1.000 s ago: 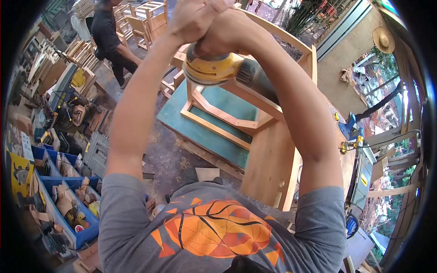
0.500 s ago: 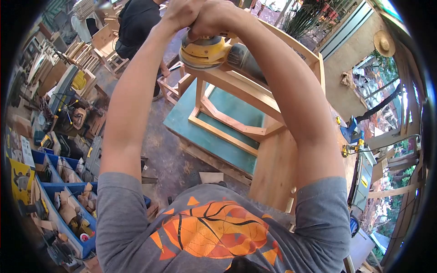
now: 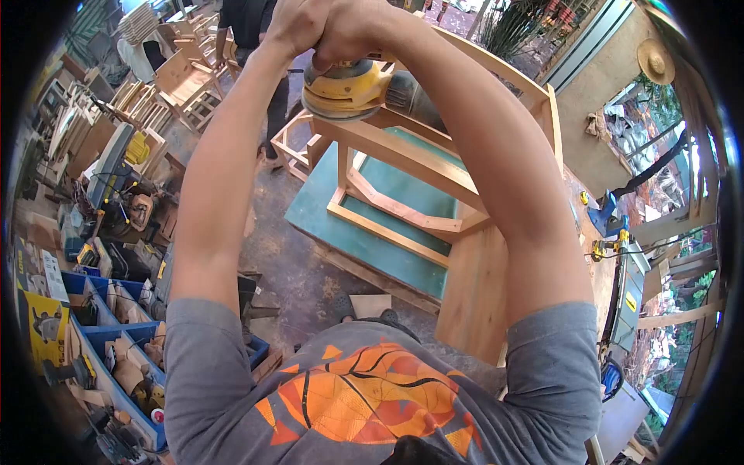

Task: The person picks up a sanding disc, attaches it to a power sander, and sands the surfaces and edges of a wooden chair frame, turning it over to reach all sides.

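Observation:
Both my hands meet at the top of the view, over a yellow and black power sander [image 3: 345, 91]. My right hand [image 3: 358, 29] is wrapped round the top of the sander. Closed against it is my left hand [image 3: 298, 25], its fingers partly hidden; whether it grips the sander or my other hand is unclear. The sander is over a rail of a light wooden frame [image 3: 411, 164], its pad near the rail's left end. Beneath the frame is a green-topped table [image 3: 310, 205], with a wide wooden board [image 3: 473, 287] at its right.
A person in dark clothes [image 3: 246, 23] stands beyond my left arm. Wooden chairs [image 3: 186, 81] are at the upper left. Blue bins [image 3: 101, 329] with wood scraps and tools stand at lower left. A workbench [image 3: 587, 225] with yellow tools is at the right.
The person in dark clothes has gone from bending to standing more upright, farther up the view. The frame and table appear slightly shifted right and down. My hands remain at the sander.

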Motion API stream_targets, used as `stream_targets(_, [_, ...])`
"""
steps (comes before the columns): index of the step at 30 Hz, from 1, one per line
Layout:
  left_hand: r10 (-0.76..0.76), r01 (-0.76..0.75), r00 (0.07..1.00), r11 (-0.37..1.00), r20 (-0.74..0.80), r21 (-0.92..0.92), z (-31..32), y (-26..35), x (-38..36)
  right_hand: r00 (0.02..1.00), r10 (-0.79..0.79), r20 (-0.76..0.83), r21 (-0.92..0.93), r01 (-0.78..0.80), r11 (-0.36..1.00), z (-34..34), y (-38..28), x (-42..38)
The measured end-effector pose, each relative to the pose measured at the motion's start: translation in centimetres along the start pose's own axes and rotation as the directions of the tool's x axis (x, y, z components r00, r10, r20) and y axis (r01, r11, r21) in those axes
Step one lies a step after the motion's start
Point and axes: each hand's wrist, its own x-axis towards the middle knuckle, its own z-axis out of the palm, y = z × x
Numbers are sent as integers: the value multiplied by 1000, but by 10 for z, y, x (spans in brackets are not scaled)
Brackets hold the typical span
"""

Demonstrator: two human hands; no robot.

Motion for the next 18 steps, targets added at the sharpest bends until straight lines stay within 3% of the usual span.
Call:
stream_targets(2, [39, -45, 998, 993, 53, 109, -5, 1, 3, 1000, -16, -2, 12, 16, 1000, 7, 4, 10])
stream_targets(5, [-46, 45, 999, 998, 2, 52, -6, -8, 5, 999, -42, -8, 33, 42, 999, -9, 7, 6])
stream_targets(7, [1, -1, 1000, 997, -4, 80, -7, 4, -2, 999, -37, 18, 57, 36, 998, -10, 0, -1])
stream_targets(10, [29, -27, 1000, 991, -9, 135, -10, 5, 0, 995, 90, -51, 6, -90, 996, -1, -10, 11])
stream_targets(12, [-15, 15, 1000, 988, -1, 156, -14, 2, 3, 996, -66, 53, 53, 63, 997, -11, -2, 19])
stream_targets(13, [-9, 10, 1000, 987, -4, 162, -15, 0, 2, 996, -71, 48, 48, 68, 997, -8, -2, 21])
stream_targets(15, [24, -17, 999, 984, -39, 179, -12, 7, 3, 991, 130, 17, -19, -130, 991, -2, -7, 21])
stream_targets(16, [24, -17, 999, 979, -32, 203, -12, 9, 0, 991, 131, 16, -20, -131, 991, -4, -4, 25])
stream_targets(18, [12, -7, 1000, 984, -28, 177, -10, 7, 5, 963, 164, 214, 53, -179, 982, -10, 1, 35])
